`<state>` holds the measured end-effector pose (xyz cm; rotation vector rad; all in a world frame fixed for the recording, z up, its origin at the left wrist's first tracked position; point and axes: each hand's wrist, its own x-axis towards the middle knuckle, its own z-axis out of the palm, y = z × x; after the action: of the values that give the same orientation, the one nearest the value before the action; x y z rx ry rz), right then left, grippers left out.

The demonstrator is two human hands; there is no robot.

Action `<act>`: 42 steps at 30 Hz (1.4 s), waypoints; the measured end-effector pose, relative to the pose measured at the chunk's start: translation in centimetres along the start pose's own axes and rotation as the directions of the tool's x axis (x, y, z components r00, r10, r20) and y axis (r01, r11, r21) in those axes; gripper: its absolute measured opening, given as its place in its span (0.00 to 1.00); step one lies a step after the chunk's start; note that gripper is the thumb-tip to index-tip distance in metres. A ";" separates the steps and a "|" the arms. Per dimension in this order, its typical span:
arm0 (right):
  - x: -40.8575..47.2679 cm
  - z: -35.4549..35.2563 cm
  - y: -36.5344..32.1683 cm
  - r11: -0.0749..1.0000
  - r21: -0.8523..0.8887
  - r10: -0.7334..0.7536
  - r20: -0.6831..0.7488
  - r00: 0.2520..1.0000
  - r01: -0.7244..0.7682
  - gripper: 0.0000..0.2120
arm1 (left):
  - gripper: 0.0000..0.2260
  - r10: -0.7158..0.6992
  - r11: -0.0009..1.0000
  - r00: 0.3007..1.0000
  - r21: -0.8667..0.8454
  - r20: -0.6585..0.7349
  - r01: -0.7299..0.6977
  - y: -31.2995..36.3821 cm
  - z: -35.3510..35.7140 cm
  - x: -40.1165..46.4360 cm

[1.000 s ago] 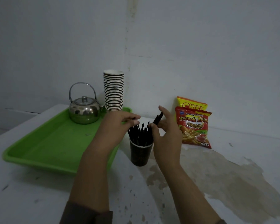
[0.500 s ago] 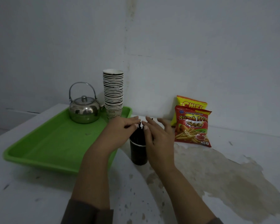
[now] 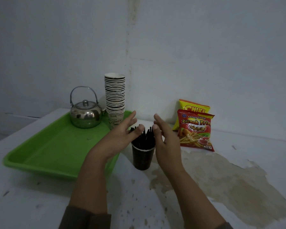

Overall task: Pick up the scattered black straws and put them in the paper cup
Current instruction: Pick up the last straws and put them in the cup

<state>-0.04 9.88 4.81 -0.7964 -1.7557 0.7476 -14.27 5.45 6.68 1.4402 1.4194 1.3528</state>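
A dark paper cup (image 3: 142, 159) with a white rim stands upright on the white table, just right of the green tray. A bundle of black straws (image 3: 144, 137) stands in it, tips poking above the rim. My left hand (image 3: 122, 133) hovers on the cup's left side and my right hand (image 3: 163, 136) on its right side, palms facing each other. Both hands have their fingers spread and hold nothing. The thumbs are close to the straw tips. No loose straw shows on the table.
A green tray (image 3: 45, 156) at left carries a steel kettle (image 3: 85, 113) and a tall stack of paper cups (image 3: 115, 98). Two snack bags (image 3: 196, 129) lean on the wall at right. The table (image 3: 221, 179) has a large brownish stain.
My right hand held a black straw above the cup a second ago; it went in. Both hands closed around the straw tips, then drew apart and opened.
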 end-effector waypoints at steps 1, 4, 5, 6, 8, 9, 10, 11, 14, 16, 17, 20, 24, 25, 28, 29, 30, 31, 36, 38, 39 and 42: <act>0.0 0.0 0.2 1.000 -0.025 0.012 0.056 0.998 -0.011 0.17 | 0.42 -0.016 1.000 0.999 -0.006 0.051 0.017 -0.2 -0.1 0.0; -0.1 0.1 0.7 0.996 -0.090 -0.013 0.110 0.994 0.023 0.17 | 0.51 -0.046 0.999 0.987 -0.019 0.154 0.049 -0.7 0.0 0.0; -0.1 0.1 0.8 0.995 -0.094 -0.022 0.103 0.994 0.032 0.17 | 0.50 -0.044 0.999 0.988 -0.017 0.147 0.047 -0.9 0.1 0.0; -0.1 0.2 0.9 0.996 -0.078 -0.027 0.095 0.995 0.035 0.17 | 0.47 -0.038 0.999 0.992 -0.012 0.124 0.039 -1.0 0.2 0.1; -0.4 0.4 1.0 0.999 0.012 -0.032 0.062 0.998 0.031 0.18 | 0.38 -0.015 1.000 0.997 0.005 0.080 0.015 -1.1 0.3 0.3; -0.6 0.6 1.0 0.997 0.072 -0.023 0.025 0.999 0.021 0.19 | 0.34 -0.005 1.000 0.997 0.015 0.075 0.004 -1.2 0.4 0.4; -1.0 0.9 1.1 0.990 0.139 0.005 -0.021 1.000 -0.002 0.21 | 0.31 0.004 1.000 0.997 0.021 0.075 -0.006 -1.3 0.5 0.4; -1.3 1.2 1.1 0.978 0.206 0.045 -0.070 0.997 -0.030 0.23 | 0.29 0.012 1.000 0.997 0.023 0.073 -0.014 -1.3 0.6 0.4; -2.7 2.3 1.6 0.933 0.339 0.160 -0.094 0.983 -0.119 0.26 | 0.24 0.049 0.999 0.999 -0.007 -0.002 -0.049 -1.2 1.6 0.5; -3.5 3.1 1.8 0.915 0.363 0.191 -0.010 0.982 -0.175 0.28 | 0.26 0.075 0.996 0.993 -0.044 -0.092 -0.079 -1.1 2.7 0.7; -3.8 3.4 1.9 0.917 0.353 0.192 0.012 0.981 -0.184 0.30 | 0.28 0.076 0.992 0.987 -0.086 -0.143 -0.089 -1.1 3.3 0.8; -3.8 3.7 1.7 0.907 0.369 0.217 -0.001 0.976 -0.201 0.33 | 0.24 -0.029 0.926 0.952 -0.366 -0.306 -0.090 -1.0 5.0 1.4; -3.3 3.1 2.0 0.883 0.410 0.244 0.011 0.970 -0.226 0.33 | 0.25 -0.130 0.805 0.927 -0.584 -0.351 -0.108 -2.4 5.8 2.2; -3.3 2.9 2.2 0.882 0.411 0.244 0.024 0.969 -0.232 0.33 | 0.26 -0.131 0.822 0.933 -0.563 -0.334 -0.086 -2.8 6.0 2.2; -3.2 2.8 2.6 0.879 0.421 0.226 0.048 0.973 -0.225 0.31 | 0.34 -0.156 0.842 0.959 -0.540 -0.235 0.005 -4.1 6.9 1.9; -3.1 2.8 2.7 0.870 0.448 0.206 0.049 0.977 -0.206 0.28 | 0.34 -0.156 0.830 0.963 -0.558 -0.219 0.008 -4.5 7.3 1.8; -2.9 2.9 2.8 0.853 0.486 0.189 0.055 0.980 -0.192 0.25 | 0.33 -0.152 0.812 0.964 -0.584 -0.219 -0.004 -4.8 7.7 1.8; -2.7 2.9 3.0 0.835 0.515 0.189 0.064 0.980 -0.195 0.24 | 0.31 -0.144 0.787 0.964 -0.617 -0.222 -0.024 -5.1 8.1 1.8; -1.0 2.9 4.2 0.840 0.467 0.298 0.033 0.954 -0.278 0.32 | 0.29 -0.102 0.656 0.966 -0.746 -0.237 -0.114 -5.5 9.3 2.8; -0.1 3.1 4.8 0.884 0.340 0.355 -0.041 0.934 -0.321 0.34 | 0.33 -0.092 0.723 0.965 -0.683 -0.246 -0.106 -5.4 9.3 3.1; 0.4 3.1 5.2 0.900 0.271 0.373 -0.077 0.924 -0.341 0.34 | 0.37 -0.076 0.793 0.961 -0.600 -0.267 -0.104 -5.5 9.4 3.3; 1.9 3.0 6.2 0.907 0.230 0.379 -0.073 0.922 -0.354 0.33 | 0.42 0.028 0.942 0.926 -0.300 -0.376 -0.150 -5.8 9.5 4.7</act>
<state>-2.41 14.75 0.06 -1.0160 -1.4063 1.0979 -7.24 12.67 0.00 1.0835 1.2819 1.8941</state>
